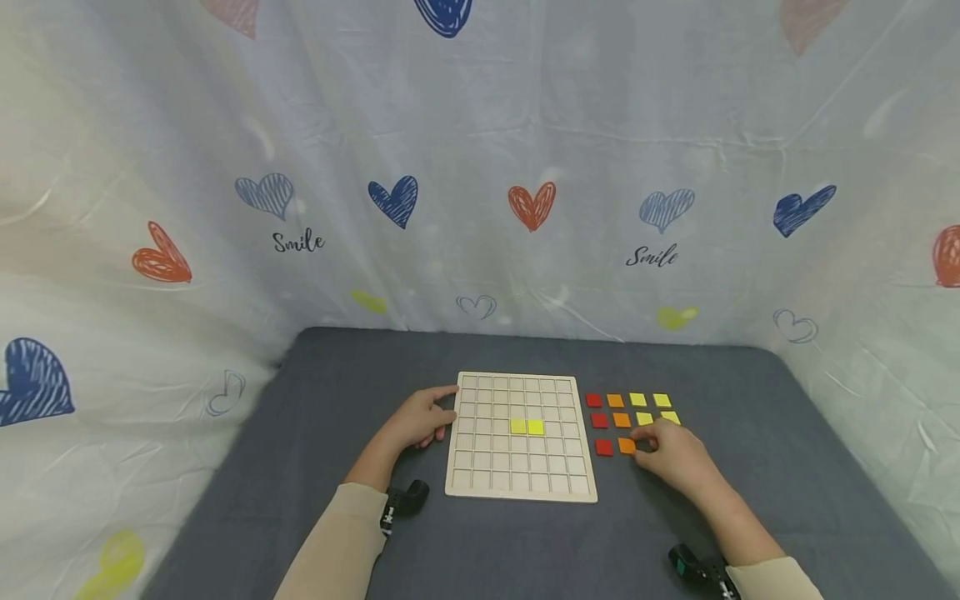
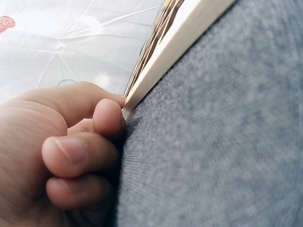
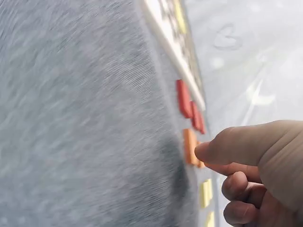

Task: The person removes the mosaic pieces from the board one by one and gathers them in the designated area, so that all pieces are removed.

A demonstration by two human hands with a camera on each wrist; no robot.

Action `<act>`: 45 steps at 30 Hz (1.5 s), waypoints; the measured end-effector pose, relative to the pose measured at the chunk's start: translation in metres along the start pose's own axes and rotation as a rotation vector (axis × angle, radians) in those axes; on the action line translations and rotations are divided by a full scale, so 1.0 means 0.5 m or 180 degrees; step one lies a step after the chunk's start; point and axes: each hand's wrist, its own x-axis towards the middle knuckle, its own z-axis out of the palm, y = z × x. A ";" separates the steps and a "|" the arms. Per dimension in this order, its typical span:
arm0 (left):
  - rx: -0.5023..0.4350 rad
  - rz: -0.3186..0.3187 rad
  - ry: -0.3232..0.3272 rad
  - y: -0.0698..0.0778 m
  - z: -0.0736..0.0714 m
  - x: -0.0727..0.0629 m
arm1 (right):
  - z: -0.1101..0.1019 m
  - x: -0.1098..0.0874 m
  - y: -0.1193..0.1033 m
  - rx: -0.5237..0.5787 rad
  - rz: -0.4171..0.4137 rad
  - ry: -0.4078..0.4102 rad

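Note:
A pale wooden grid board (image 1: 480,479) lies flat on the table, with two yellow square tiles (image 1: 527,427) side by side near its middle. At the board's left edge rests my left hand (image 1: 417,419), index finger and thumb touching the rim. The left wrist view shows its other fingers bent beside the board's side (image 2: 156,71). My right hand (image 1: 675,454) is at an orange tile (image 1: 626,447) in the nearest row, thumb and index finger apart at its right side. In the right wrist view the thumb overlaps an orange tile (image 3: 190,146); contact is unclear.
Red tiles (image 1: 598,421) stand in a column right of the board. Beside them are more orange tiles (image 1: 614,401) and yellow tiles (image 1: 661,400), partly covered by my right hand. A grey cloth (image 1: 525,550) covers the table, and a white heart-printed curtain (image 1: 465,258) hangs around it.

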 end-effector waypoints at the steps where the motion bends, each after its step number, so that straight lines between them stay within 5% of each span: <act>1: 0.0000 0.0002 -0.0004 0.000 0.000 0.000 | -0.003 0.001 -0.002 0.0024 -0.0014 0.0024; 19: 0.0019 0.0016 -0.0014 -0.002 -0.002 0.001 | -0.062 0.015 -0.102 0.0420 -0.0164 0.0319; 32: 0.0006 0.0003 -0.0021 -0.003 0.000 0.000 | -0.028 0.057 -0.177 0.0568 -0.0474 0.0334; 45: 0.0028 -0.0017 -0.0009 0.002 0.000 -0.001 | 0.041 0.092 -0.223 0.0721 -0.0623 -0.0083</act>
